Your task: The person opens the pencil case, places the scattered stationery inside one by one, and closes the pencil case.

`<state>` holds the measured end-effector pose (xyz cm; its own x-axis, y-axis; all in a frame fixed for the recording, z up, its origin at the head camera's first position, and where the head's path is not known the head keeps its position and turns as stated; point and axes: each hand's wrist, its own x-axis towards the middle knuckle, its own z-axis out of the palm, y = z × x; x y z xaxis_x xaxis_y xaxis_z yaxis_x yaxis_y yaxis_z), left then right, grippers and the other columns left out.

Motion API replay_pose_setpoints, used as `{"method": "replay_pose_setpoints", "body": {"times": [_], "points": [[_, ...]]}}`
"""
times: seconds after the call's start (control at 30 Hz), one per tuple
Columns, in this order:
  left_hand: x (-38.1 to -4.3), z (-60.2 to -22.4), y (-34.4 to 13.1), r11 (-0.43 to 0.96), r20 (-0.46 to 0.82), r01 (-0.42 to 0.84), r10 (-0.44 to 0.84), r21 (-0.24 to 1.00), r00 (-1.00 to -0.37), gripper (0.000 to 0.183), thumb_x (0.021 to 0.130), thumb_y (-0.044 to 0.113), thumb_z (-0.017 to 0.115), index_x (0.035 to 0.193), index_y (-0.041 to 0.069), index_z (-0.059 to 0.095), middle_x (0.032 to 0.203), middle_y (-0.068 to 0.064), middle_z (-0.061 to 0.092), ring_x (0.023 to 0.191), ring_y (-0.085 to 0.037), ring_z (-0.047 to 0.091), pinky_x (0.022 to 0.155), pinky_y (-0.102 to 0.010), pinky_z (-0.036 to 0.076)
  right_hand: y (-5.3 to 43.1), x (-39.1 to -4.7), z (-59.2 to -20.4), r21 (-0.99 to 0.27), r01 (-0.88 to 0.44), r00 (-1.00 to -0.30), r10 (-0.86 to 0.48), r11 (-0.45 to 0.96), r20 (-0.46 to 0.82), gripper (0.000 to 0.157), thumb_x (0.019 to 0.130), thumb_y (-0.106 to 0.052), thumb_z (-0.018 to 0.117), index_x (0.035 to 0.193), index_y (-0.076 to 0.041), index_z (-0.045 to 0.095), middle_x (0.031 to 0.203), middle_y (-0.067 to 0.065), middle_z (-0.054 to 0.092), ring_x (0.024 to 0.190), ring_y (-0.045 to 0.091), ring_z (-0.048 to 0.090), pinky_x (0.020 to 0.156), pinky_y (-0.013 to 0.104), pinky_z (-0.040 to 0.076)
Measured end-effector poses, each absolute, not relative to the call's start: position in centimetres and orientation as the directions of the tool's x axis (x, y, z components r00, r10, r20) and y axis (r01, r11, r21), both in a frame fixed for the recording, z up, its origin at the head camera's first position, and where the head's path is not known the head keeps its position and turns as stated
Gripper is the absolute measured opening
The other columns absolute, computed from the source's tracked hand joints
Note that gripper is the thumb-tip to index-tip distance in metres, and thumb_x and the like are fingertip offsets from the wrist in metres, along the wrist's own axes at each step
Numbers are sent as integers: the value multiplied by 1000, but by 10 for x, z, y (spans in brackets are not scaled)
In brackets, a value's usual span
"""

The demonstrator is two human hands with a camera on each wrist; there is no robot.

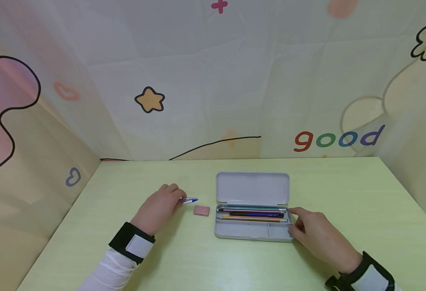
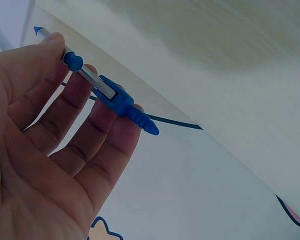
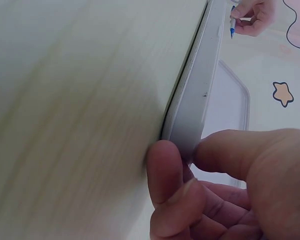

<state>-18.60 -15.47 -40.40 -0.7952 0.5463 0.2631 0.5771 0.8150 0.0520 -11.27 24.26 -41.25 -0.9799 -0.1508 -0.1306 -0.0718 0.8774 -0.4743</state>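
My left hand [image 1: 162, 208] pinches a blue and silver drawing compass [image 2: 119, 100] between thumb and fingertips, its blue head and ridged handle at one end and a small blue tip at the other. In the head view the compass is partly hidden by the hand, low over the table. Just right of it lies a pink eraser [image 1: 201, 210]. An open pale tin pencil case [image 1: 242, 231] lies with its lid [image 1: 252, 187] tipped back. With thumb and fingers, my right hand [image 1: 320, 234] grips the case's right end; the side wall [image 3: 195, 95] shows in the right wrist view.
Several pencils and pens [image 1: 252, 214] lie in the case's long rear compartment; a divider splits the front part. The pale wooden table [image 1: 183, 258] meets a printed cloth backdrop [image 1: 205, 101] along its far edge, with cloth also at both sides.
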Motion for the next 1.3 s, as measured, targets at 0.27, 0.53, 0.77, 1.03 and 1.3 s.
{"method": "replay_pose_setpoints", "body": {"times": [0.27, 0.53, 0.77, 1.03, 1.3], "points": [[-181, -398, -146, 795, 283, 606, 573, 39, -769, 18, 85, 14, 78, 102, 12, 72, 93, 3, 61, 83, -15, 51, 72, -26, 49, 243, -112, -412, -477, -83, -980, -159, 875, -122, 52, 92, -17, 70, 136, 4, 54, 78, -2, 59, 67, 13, 52, 55, 25, 45], [-173, -393, -132, 777, 297, 628, 593, 32, -749, 15, 86, 13, 77, 100, 12, 71, 92, 2, 60, 83, -17, 52, 72, -29, 49, 244, -113, -413, -480, -83, -979, -163, 873, -127, 52, 92, -18, 70, 136, 4, 53, 78, -2, 59, 67, 13, 51, 55, 25, 45], [-168, -394, -122, 760, 305, 649, 615, 17, -728, 13, 87, 18, 76, 99, 14, 71, 92, 4, 59, 82, -16, 51, 70, -28, 47, 244, -113, -413, -477, -90, -979, -165, 874, -117, 51, 92, -17, 70, 135, 4, 54, 78, -2, 59, 67, 13, 51, 55, 25, 45], [-164, -395, -109, 732, 331, 681, 637, 25, -697, 20, 89, 31, 73, 100, 15, 72, 89, 5, 56, 79, -14, 46, 68, -26, 44, 243, -112, -413, -479, -91, -981, -162, 873, -109, 51, 91, -17, 70, 135, 4, 54, 76, -2, 59, 66, 13, 51, 55, 25, 45], [-159, -397, -94, 709, 297, 706, 674, -1, -677, 16, 90, 21, 73, 105, 14, 71, 91, 4, 56, 82, -14, 46, 71, -24, 42, 244, -112, -413, -479, -97, -980, -167, 873, -105, 50, 92, -17, 69, 135, 4, 54, 76, -2, 58, 66, 13, 51, 54, 25, 45]]}}
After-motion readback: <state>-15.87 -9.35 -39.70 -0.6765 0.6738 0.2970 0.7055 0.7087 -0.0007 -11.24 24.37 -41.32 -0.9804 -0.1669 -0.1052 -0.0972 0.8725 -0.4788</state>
